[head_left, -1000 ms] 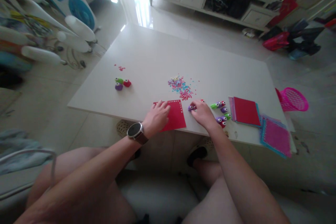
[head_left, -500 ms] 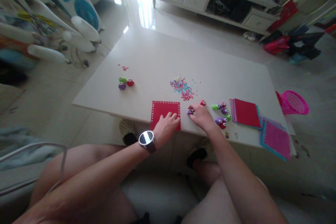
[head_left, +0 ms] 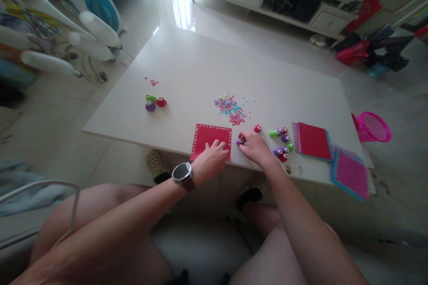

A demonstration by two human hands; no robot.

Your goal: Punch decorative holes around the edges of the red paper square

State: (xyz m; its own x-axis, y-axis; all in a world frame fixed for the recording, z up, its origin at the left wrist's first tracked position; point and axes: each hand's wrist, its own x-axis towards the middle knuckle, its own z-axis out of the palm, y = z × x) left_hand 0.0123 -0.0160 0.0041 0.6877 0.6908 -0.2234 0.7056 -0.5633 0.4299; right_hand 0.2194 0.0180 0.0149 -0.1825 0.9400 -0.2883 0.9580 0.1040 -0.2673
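Observation:
A red square sheet (head_left: 210, 136) with small cut-out holes along its edges lies at the near edge of the table. My left hand (head_left: 211, 158), a watch on its wrist, rests on the sheet's lower right part with the fingers apart. Just right of the sheet, my right hand (head_left: 253, 144) is closed on a small purple craft punch (head_left: 240, 141) with an eye-like spot, at table level. A red punch (head_left: 257, 128) stands just beyond that hand. More punches (head_left: 281, 132) in green, purple and red are grouped to its right.
Colourful paper bits (head_left: 230, 107) lie scattered mid-table. Three punches (head_left: 155, 102) and a few red bits (head_left: 153, 83) are at the left. Stacked red sheets (head_left: 313, 140) and pink and blue hole-edged sheets (head_left: 351, 173) lie right, near a pink basket (head_left: 374, 127).
The view has shifted slightly. The sheet appears turned a little, with my left hand still on it. My right hand keeps hold of the purple punch in nearly the same place.

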